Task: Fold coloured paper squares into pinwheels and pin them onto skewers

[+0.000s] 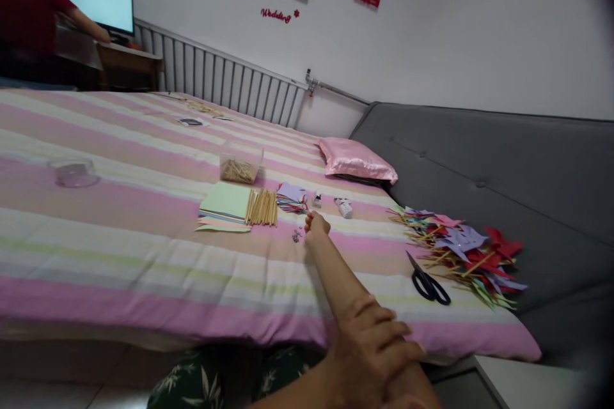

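Observation:
My right hand (317,223) reaches out over the striped bed, fingers curled together at the near right edge of a stack of cut coloured papers (291,193); anything in its fingertips is too small to make out. My left hand (367,348) is wrapped over my right forearm. Just left of the right hand lie small metallic pieces (297,236). A row of thin wooden sticks (263,207) sits beside a stack of coloured paper sheets (225,203). Past the fingers are a small bottle (317,199) and a white container (343,207).
Several paper pinwheels (460,243) lie piled by the grey headboard (503,160), with black-handled scissors (429,286) nearby. Behind the paper stands a clear box of sticks (240,169). Left is a clear lid (75,174); further back, a pink pillow (357,158) and another person (33,13).

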### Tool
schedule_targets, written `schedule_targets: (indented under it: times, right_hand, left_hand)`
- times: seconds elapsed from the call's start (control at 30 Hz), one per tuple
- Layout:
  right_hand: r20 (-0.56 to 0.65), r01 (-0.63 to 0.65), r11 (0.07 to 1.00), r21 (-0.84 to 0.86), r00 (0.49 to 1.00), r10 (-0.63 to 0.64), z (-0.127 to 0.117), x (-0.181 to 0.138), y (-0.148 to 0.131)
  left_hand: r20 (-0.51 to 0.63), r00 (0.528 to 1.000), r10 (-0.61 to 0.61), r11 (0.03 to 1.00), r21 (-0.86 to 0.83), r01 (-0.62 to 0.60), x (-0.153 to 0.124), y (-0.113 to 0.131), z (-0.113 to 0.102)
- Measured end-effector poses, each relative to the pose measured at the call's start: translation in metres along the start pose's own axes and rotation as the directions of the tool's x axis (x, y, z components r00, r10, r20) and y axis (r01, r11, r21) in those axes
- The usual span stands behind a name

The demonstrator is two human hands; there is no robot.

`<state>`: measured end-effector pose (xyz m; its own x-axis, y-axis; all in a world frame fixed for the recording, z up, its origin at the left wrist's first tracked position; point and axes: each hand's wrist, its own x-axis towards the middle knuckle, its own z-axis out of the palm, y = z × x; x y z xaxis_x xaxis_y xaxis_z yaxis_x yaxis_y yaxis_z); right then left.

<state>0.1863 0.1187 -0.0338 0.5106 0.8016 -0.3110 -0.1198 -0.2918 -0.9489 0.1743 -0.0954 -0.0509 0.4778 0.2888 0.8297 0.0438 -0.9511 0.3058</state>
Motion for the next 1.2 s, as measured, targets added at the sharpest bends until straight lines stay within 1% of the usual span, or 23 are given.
schedule_targets:
  times: [0.07,0.13,0.2,0.23,0.27,0.3,0.33,0.4,0.43,0.47,0.5,0.53,0.57,0.6,0.7,0.77,0.83,1.0,1.07,1.2]
  right_hand:
    - [-0.019,0.024,0.997,-0.074,1.0,-0.025,0.0,0.013,0.0]
    - [-0.032,0.064,0.986,-0.156,0.997,-0.07,-0.004,0.028,-0.001]
    - [-0.031,0.125,0.96,-0.25,0.99,-0.137,-0.01,0.043,-0.002]
    - [-0.021,0.167,0.94,-0.299,0.983,-0.181,-0.014,0.05,-0.004]
    - [-0.006,0.215,0.912,-0.349,0.973,-0.232,-0.017,0.057,-0.006]
    - [0.014,0.269,0.877,-0.399,0.958,-0.288,-0.019,0.064,-0.008]
    - [0.039,0.325,0.833,-0.448,0.938,-0.345,-0.02,0.07,-0.011]
    - [0.104,0.426,0.727,-0.539,0.89,-0.445,-0.017,0.08,-0.017]
    - [0.144,0.469,0.669,-0.576,0.864,-0.482,-0.013,0.085,-0.02]
    - [0.188,0.506,0.611,-0.608,0.84,-0.509,-0.008,0.088,-0.023]
    - [0.234,0.54,0.554,-0.633,0.816,-0.528,-0.002,0.092,-0.025]
    - [0.28,0.57,0.499,-0.653,0.794,-0.54,0.005,0.095,-0.027]
    - [0.323,0.595,0.448,-0.668,0.773,-0.546,0.013,0.098,-0.028]
    - [0.361,0.615,0.399,-0.68,0.755,-0.548,0.02,0.101,-0.028]
    - [0.445,0.646,0.278,-0.711,0.72,-0.534,0.039,0.111,-0.025]
    - [0.476,0.645,0.218,-0.732,0.714,-0.513,0.049,0.118,-0.02]
    - [0.493,0.634,0.174,-0.753,0.719,-0.49,0.056,0.124,-0.015]
    - [0.521,0.623,0.112,-0.774,0.728,-0.445,0.063,0.135,-0.01]
    - [0.538,0.63,0.096,-0.771,0.724,-0.431,0.064,0.138,-0.011]
    - [0.538,0.619,0.071,-0.782,0.727,-0.426,0.065,0.144,-0.011]
  left_hand:
    - [0.009,0.998,0.067,0.998,-0.001,-0.067,0.001,-0.002,0.001]
    - [-0.027,0.997,0.068,0.998,0.013,-0.068,0.002,-0.01,-0.007]
    - [-0.097,0.995,0.016,0.998,0.055,-0.011,0.001,-0.024,-0.02]
    - [-0.114,0.993,-0.027,0.994,0.1,0.039,0.0,-0.034,-0.027]
    - [-0.146,0.985,-0.092,0.981,0.156,0.115,-0.002,-0.046,-0.034]
    - [-0.191,0.963,-0.192,0.95,0.209,0.231,-0.005,-0.058,-0.04]
    - [-0.225,0.933,-0.282,0.906,0.257,0.336,-0.007,-0.07,-0.045]
    - [-0.331,0.822,-0.463,0.771,0.306,0.558,-0.015,-0.093,-0.051]
    - [-0.368,0.763,-0.531,0.699,0.318,0.64,-0.018,-0.102,-0.052]
    - [-0.389,0.706,-0.591,0.63,0.324,0.706,-0.022,-0.11,-0.052]
    - [-0.393,0.659,-0.641,0.571,0.33,0.752,-0.026,-0.115,-0.051]
    - [-0.382,0.627,-0.679,0.529,0.337,0.778,-0.029,-0.119,-0.05]
    - [-0.361,0.608,-0.707,0.504,0.346,0.791,-0.032,-0.121,-0.049]
    - [-0.335,0.603,-0.724,0.495,0.356,0.793,-0.034,-0.122,-0.047]
    - [-0.261,0.629,-0.732,0.517,0.388,0.763,-0.039,-0.121,-0.04]
    - [-0.243,0.645,-0.725,0.528,0.404,0.747,-0.043,-0.122,-0.035]
    - [-0.256,0.647,-0.718,0.525,0.41,0.746,-0.046,-0.124,-0.03]
    - [-0.281,0.647,-0.709,0.514,0.422,0.747,-0.051,-0.13,-0.024]
    - [-0.274,0.65,-0.709,0.509,0.439,0.741,-0.051,-0.131,-0.025]
    - [-0.26,0.638,-0.725,0.492,0.453,0.743,-0.048,-0.13,-0.029]
